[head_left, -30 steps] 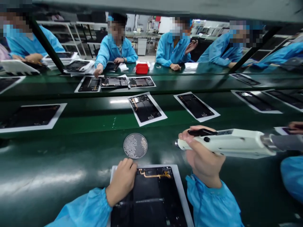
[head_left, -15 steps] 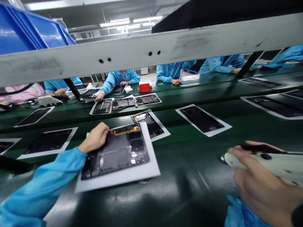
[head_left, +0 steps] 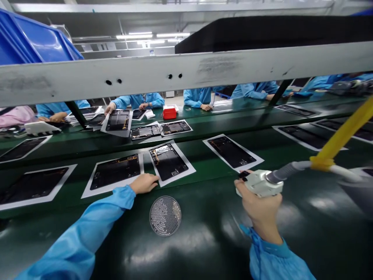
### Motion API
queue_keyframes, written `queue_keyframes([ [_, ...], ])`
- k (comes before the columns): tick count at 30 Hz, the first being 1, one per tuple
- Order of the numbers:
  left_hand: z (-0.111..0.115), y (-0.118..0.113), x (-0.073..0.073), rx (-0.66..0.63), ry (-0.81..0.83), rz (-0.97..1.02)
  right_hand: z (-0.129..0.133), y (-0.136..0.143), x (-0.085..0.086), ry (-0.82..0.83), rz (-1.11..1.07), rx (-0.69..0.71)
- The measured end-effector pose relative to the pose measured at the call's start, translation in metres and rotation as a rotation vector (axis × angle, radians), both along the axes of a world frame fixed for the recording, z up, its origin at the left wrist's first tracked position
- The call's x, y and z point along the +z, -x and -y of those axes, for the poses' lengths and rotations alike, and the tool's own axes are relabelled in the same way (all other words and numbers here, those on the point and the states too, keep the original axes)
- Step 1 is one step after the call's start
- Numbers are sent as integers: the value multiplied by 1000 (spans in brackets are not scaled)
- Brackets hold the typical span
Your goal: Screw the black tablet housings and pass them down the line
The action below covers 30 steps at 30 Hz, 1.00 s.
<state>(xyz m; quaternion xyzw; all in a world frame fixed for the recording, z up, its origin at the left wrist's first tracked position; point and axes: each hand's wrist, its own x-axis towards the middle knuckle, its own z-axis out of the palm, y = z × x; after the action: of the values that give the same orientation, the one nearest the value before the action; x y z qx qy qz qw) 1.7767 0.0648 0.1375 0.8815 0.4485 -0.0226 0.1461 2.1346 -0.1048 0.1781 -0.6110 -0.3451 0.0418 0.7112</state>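
My left hand (head_left: 145, 183) is at the near left corner of a white sheet (head_left: 186, 175), its fingers bent together on the edge. On that sheet lies an open tablet housing (head_left: 169, 161) with bare inner parts. Another open tablet housing (head_left: 115, 172) rests on its own sheet just left of it. My right hand (head_left: 259, 206) is wrapped round a pale electric screwdriver (head_left: 259, 182), held above the bench and pointing away; its tip is hidden. Grey cable sleeving runs from its rear. Between my hands sits a round perforated screw tray (head_left: 165, 216) holding small shiny pieces.
More tablet housings on sheets lie along the green belt, one (head_left: 233, 151) right of centre. A white beam (head_left: 140, 76) crosses overhead. A yellow strap (head_left: 345, 132) holds the cable at right. Co-workers in blue sleeves sit opposite, near a red box (head_left: 169, 113). Blue bin (head_left: 37, 39) upper left.
My left hand has set the tablet housing down on the belt at left and moved to the adjacent sheet's corner. The screwdriver has swung to point away, uncovering its cable. The screw tray is uncovered.
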Motion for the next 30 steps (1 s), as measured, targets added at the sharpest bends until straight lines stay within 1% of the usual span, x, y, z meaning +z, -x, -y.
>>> queue_keyframes([
  [2,2,-9,-10,12,67,60,1,3,1,1,-32,-15],
  [4,1,-11,-15,79,114,135,1,4,2,-5,-58,-13],
  [7,1,-10,-17,239,164,284,1,5,4,-28,-81,-6],
  [10,4,-14,-18,420,207,495,1,6,5,-41,-91,18],
  [13,6,-22,-17,596,239,749,2,6,6,-28,-83,58],
  [16,6,-33,-11,752,250,970,6,4,11,18,-47,115],
  [19,3,-42,0,862,260,1114,12,0,20,135,39,271],
  [22,2,-50,18,890,306,1202,15,-4,27,213,165,427],
  [24,4,-55,30,871,359,1229,15,-6,27,231,248,474],
  [27,15,-65,41,822,462,1229,9,-16,18,247,330,478],
  [30,37,-77,42,764,598,1208,5,-34,6,276,294,437],
])
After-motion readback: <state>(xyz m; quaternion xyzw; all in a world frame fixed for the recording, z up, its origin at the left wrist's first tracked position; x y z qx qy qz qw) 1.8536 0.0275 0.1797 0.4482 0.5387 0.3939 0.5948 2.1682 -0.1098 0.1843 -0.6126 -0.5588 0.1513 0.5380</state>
